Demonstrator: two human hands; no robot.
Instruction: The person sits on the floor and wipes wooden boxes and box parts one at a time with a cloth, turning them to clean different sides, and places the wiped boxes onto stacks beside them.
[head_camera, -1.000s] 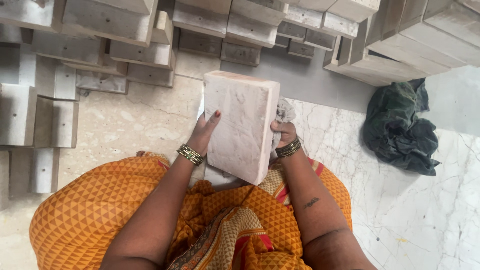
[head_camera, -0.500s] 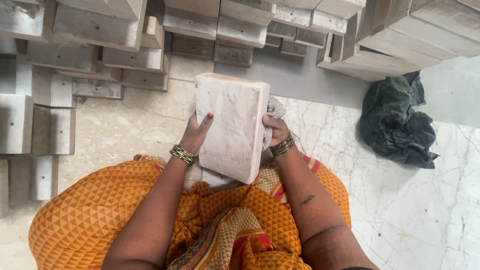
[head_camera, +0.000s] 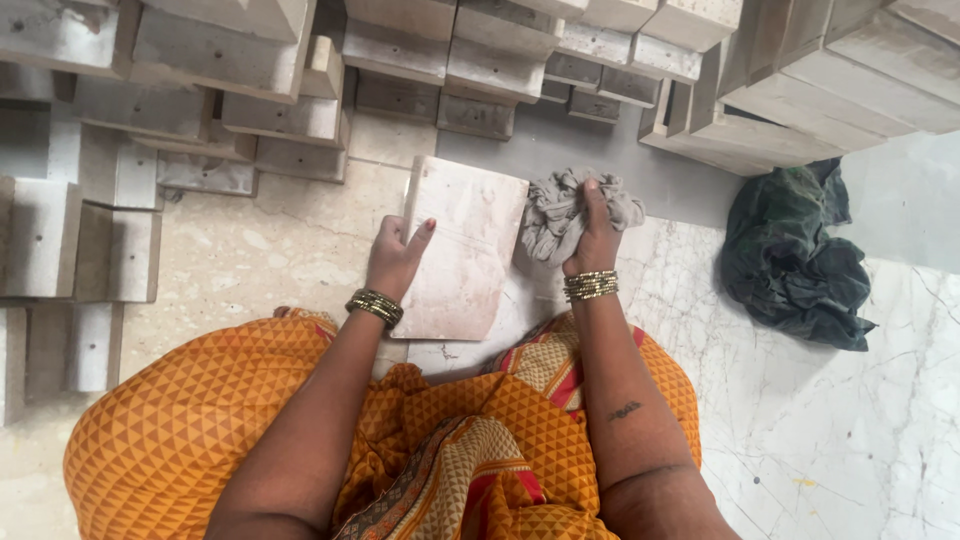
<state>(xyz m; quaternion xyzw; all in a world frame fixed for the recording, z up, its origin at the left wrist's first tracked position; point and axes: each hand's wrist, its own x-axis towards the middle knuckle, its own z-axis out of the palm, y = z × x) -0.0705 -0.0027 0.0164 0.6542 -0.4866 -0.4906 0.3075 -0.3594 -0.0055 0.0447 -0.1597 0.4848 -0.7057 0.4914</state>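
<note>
A pale stone slab (head_camera: 462, 250) lies flat at the centre of the frame, on the floor (head_camera: 250, 260) just in front of the seated person's knees, its broad face up. The left hand (head_camera: 397, 260) rests on the slab's left edge, fingers loosely spread and pressing down to steady it rather than gripping it. The right hand (head_camera: 592, 235) is closed tight around a bunched grey rag (head_camera: 565, 212), which sits just beside the slab's upper right corner, touching or nearly touching its edge.

Judging from how things lie, the wiping of this face looks barely started: the rag is at the slab's margin and not on the surface, which shows faint streaks and a dull, dusty tone across most of it. Nearly the whole face would seem left to go over.

Stacks of similar stone blocks (head_camera: 300, 90) fill the upper part of the frame, and a dark green cloth (head_camera: 790, 260) lies crumpled at the right on the marble floor.
</note>
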